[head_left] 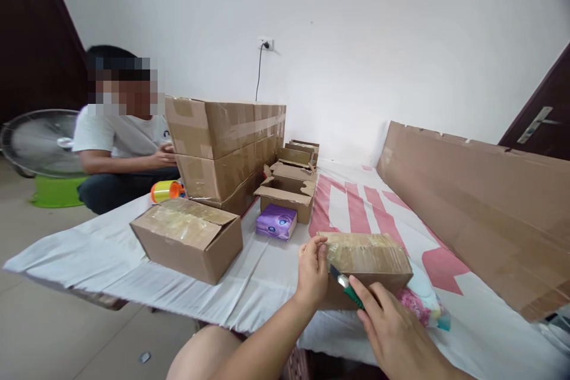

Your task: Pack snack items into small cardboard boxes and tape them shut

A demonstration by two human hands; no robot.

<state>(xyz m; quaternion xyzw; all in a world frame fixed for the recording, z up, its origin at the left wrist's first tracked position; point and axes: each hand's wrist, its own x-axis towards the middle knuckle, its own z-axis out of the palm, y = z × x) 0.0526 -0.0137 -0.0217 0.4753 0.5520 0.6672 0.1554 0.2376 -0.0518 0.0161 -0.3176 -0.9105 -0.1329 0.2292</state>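
Note:
A taped cardboard box sits near the front edge of the covered table. My right hand is closed around a green utility knife, its blade out and close to the box's upper left edge. At the box's left end is my left hand, fingers bent against the corner and the tape there. Whether those fingers pinch a bit of tape, I cannot make out. A pink and white plastic packet lies to the right of the box, partly behind it.
Another taped box stands on the left, beside a purple packet. Behind are stacked cartons and open boxes. A large cardboard sheet leans along the right. A person sits at left near a fan.

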